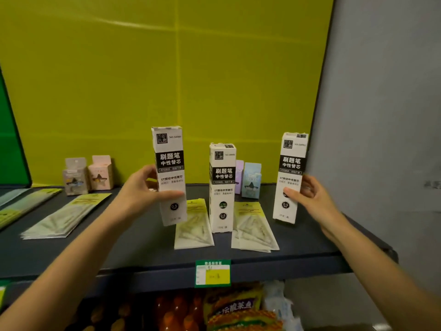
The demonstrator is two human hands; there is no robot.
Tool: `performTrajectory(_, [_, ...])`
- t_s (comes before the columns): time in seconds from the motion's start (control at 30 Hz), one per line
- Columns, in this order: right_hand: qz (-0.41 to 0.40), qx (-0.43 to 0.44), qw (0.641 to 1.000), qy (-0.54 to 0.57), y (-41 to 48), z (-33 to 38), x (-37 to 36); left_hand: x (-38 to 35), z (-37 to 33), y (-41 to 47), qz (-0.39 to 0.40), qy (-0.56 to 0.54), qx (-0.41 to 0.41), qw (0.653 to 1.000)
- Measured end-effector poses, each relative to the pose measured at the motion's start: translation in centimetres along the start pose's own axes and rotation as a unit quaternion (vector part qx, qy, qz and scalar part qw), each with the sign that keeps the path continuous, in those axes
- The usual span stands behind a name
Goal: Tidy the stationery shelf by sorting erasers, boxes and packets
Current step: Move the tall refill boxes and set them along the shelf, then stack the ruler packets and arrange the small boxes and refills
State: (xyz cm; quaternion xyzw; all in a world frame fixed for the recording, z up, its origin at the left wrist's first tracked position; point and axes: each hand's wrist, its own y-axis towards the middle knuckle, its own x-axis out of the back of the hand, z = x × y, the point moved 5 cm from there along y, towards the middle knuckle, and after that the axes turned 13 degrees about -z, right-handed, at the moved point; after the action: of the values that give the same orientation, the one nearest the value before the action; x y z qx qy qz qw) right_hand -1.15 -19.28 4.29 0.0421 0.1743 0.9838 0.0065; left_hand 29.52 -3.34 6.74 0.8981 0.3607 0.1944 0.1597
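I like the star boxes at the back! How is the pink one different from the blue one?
The pink box sits far left beside a grey box; the blue box sits right of centre beside a purple one. The pink box stands unobstructed; a tall white box stands just in front of the blue box's neighbour. Both show a star shape.

Three tall white refill boxes upright: left box, middle box, right box

Yellow-green back panel behind shelf, faint vertical seam near middle, soft glare streak across top. Darker green panel at far left. Grey wall at right, dark edge strip where it meets back panel. Dark grey shelf, price label clipped to front lip. Lower shelf dim, snack packs beneath. Light even, muted.
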Motion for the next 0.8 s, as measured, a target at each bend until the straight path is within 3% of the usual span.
performTrajectory(0.17, [0.028,-0.007,1.000,0.001,0.3,-1.5,-0.4,1.3,2.3,-0.4,-0.040,0.010,0.033,0.999])
performTrajectory(0.6, [0.024,0.001,0.997,-0.067,-0.6,-1.8,0.8,1.2,3.9,-1.2,-0.028,0.028,0.052,0.998])
performTrajectory(0.7, [-0.025,0.039,0.994,-0.103,-2.3,-1.2,2.5,2.6,3.6,-2.2,-0.097,0.070,0.017,0.993])
performTrajectory(0.8, [-0.015,0.075,0.987,-0.143,-4.7,-0.9,3.0,4.3,2.0,-4.8,-0.214,0.137,-0.090,0.963])
